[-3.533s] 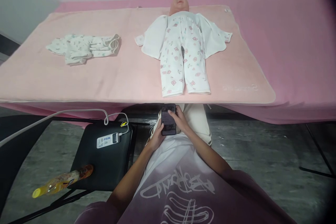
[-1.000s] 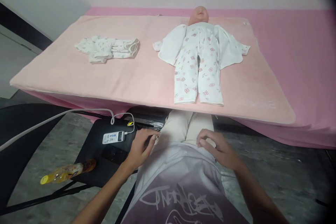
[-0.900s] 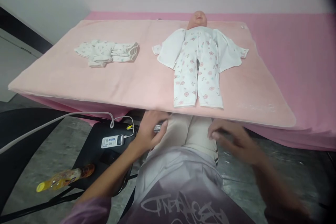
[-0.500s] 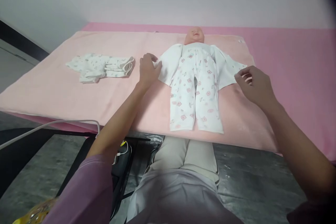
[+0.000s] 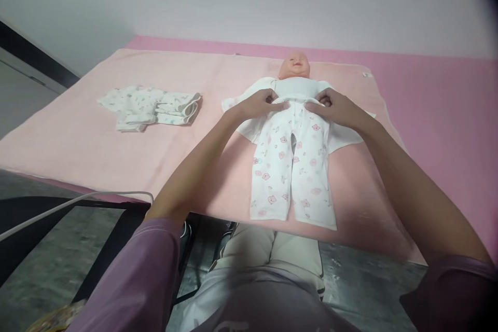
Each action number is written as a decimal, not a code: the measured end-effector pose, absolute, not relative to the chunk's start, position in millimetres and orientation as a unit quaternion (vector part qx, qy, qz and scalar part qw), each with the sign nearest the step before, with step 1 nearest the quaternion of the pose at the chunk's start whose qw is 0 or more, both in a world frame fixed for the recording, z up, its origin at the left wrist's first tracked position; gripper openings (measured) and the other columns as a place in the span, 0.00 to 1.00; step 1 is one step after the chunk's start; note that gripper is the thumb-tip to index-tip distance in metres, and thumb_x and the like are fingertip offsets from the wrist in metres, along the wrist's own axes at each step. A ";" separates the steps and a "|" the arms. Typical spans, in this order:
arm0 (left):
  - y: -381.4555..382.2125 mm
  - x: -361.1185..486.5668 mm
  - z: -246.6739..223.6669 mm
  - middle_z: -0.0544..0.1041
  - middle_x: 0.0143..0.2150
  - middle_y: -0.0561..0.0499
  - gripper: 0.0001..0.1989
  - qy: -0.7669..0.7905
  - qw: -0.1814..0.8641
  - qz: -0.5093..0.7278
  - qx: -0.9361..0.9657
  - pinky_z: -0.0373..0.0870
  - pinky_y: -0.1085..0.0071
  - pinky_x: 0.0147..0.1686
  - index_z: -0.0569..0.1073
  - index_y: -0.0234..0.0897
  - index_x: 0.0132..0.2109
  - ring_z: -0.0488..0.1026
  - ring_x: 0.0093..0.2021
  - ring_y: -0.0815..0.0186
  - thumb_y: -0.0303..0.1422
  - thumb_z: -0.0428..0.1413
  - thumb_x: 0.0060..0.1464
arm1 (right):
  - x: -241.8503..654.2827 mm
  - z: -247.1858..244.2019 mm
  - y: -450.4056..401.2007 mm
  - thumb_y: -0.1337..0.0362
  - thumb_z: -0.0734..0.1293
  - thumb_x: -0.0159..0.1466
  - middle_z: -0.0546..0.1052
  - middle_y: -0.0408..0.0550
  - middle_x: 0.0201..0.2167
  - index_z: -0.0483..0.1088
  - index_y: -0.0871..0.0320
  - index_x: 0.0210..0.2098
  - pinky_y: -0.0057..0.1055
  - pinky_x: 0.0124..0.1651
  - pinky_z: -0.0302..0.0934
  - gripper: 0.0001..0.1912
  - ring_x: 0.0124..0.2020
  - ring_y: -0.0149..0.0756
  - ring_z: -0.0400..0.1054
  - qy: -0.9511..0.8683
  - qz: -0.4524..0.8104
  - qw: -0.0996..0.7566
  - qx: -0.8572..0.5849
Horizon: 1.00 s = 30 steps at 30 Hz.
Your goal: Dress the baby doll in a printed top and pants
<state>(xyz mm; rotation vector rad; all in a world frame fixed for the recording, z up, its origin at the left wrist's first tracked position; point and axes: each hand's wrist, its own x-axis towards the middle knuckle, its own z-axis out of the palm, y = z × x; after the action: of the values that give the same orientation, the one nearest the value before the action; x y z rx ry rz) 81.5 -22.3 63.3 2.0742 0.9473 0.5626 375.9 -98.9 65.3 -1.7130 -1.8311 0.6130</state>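
Patterned trousers: matt cloth | doll head: smooth plastic-looking | blanket: matt cloth

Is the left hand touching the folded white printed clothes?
No, the left hand holds the white, pink-printed cloth trousers at the waist.

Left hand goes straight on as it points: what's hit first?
Probably the right hand, across the waistband of the printed pants that the left hand holds; exact depth is unclear.
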 end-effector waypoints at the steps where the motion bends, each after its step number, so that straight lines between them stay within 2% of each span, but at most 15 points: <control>1: -26.1 80.1 63.9 0.72 0.38 0.47 0.25 0.367 0.383 0.218 0.819 0.65 0.63 0.40 0.68 0.40 0.37 0.71 0.40 0.62 0.55 0.67 0.61 | 376.8 65.9 -102.1 0.34 0.75 0.65 0.74 0.47 0.38 0.73 0.54 0.44 0.38 0.42 0.63 0.29 0.37 0.37 0.66 -0.691 0.227 0.263 -0.634; 4: -40.4 75.3 64.1 0.74 0.43 0.46 0.22 0.343 0.373 0.246 0.827 0.66 0.63 0.42 0.71 0.41 0.42 0.71 0.42 0.61 0.53 0.66 0.61 | 380.6 66.6 -117.0 0.30 0.75 0.62 0.72 0.46 0.38 0.71 0.54 0.39 0.37 0.41 0.60 0.33 0.36 0.36 0.63 -0.735 0.205 0.263 -0.590; 7: -53.8 69.4 61.7 0.75 0.51 0.44 0.32 0.318 0.367 0.240 0.841 0.69 0.63 0.44 0.73 0.42 0.51 0.73 0.46 0.59 0.53 0.75 0.48 | 384.7 67.1 -134.5 0.27 0.82 0.50 0.71 0.43 0.36 0.71 0.52 0.44 0.34 0.38 0.58 0.42 0.34 0.35 0.61 -0.761 0.211 0.238 -0.566; 9: -60.8 65.5 58.8 0.76 0.50 0.44 0.35 0.317 0.355 0.220 0.852 0.68 0.62 0.43 0.73 0.41 0.50 0.72 0.46 0.58 0.54 0.77 0.43 | 385.3 67.2 -146.0 0.27 0.83 0.46 0.69 0.41 0.33 0.71 0.51 0.45 0.33 0.35 0.55 0.44 0.32 0.34 0.59 -0.754 0.231 0.209 -0.579; 12: -71.5 60.6 54.7 0.75 0.42 0.46 0.31 0.327 0.323 0.200 0.866 0.66 0.62 0.42 0.73 0.41 0.43 0.70 0.43 0.58 0.60 0.72 0.50 | 382.9 65.2 -161.7 0.26 0.79 0.53 0.71 0.42 0.32 0.72 0.53 0.40 0.34 0.36 0.53 0.39 0.31 0.34 0.60 -0.737 0.239 0.204 -0.599; 15: -84.9 55.7 54.3 0.75 0.44 0.45 0.32 0.327 0.301 0.194 0.874 0.66 0.61 0.46 0.73 0.41 0.45 0.70 0.46 0.55 0.62 0.71 0.51 | 380.7 61.3 -175.9 0.28 0.78 0.55 0.75 0.46 0.37 0.76 0.53 0.43 0.35 0.37 0.56 0.37 0.34 0.37 0.64 -0.741 0.228 0.214 -0.595; 17: -94.2 53.2 55.8 0.76 0.47 0.45 0.37 0.332 0.295 0.178 0.878 0.67 0.60 0.47 0.73 0.41 0.49 0.70 0.50 0.52 0.62 0.75 0.44 | 379.0 59.2 -184.8 0.31 0.83 0.49 0.77 0.49 0.42 0.76 0.53 0.50 0.35 0.38 0.58 0.42 0.38 0.41 0.67 -0.750 0.224 0.208 -0.587; 19: -102.4 52.2 57.8 0.75 0.45 0.45 0.40 0.345 0.285 0.161 0.880 0.67 0.60 0.48 0.73 0.41 0.49 0.69 0.52 0.49 0.61 0.77 0.39 | 375.0 57.7 -193.1 0.33 0.86 0.45 0.78 0.51 0.47 0.76 0.53 0.52 0.35 0.40 0.60 0.46 0.42 0.44 0.68 -0.750 0.221 0.203 -0.589; 23: -118.1 52.9 61.0 0.74 0.39 0.47 0.30 0.337 0.263 0.144 0.892 0.65 0.59 0.48 0.74 0.41 0.42 0.71 0.49 0.51 0.60 0.71 0.51 | 363.6 55.7 -209.7 0.33 0.81 0.55 0.78 0.51 0.44 0.76 0.54 0.45 0.37 0.43 0.60 0.35 0.43 0.45 0.69 -0.742 0.221 0.205 -0.599; 25: -128.6 52.0 62.0 0.75 0.40 0.47 0.29 0.333 0.262 0.144 0.894 0.65 0.59 0.47 0.74 0.40 0.43 0.71 0.47 0.52 0.60 0.69 0.53 | 361.5 54.8 -219.0 0.32 0.80 0.57 0.78 0.51 0.44 0.76 0.54 0.47 0.37 0.44 0.60 0.35 0.43 0.45 0.69 -0.744 0.229 0.202 -0.595; 30: -156.7 46.3 63.5 0.75 0.51 0.42 0.48 0.366 0.276 0.118 0.881 0.68 0.59 0.44 0.70 0.41 0.54 0.72 0.50 0.49 0.63 0.77 0.34 | 364.6 55.5 -242.2 0.37 0.87 0.41 0.77 0.54 0.56 0.70 0.50 0.63 0.39 0.43 0.67 0.57 0.49 0.51 0.72 -0.732 0.255 0.175 -0.607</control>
<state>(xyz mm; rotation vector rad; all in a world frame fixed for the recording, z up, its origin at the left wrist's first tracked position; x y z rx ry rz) 46.3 -156.7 63.5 2.3655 0.9843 0.3183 364.6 -242.2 55.5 -1.7192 -2.0736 0.7229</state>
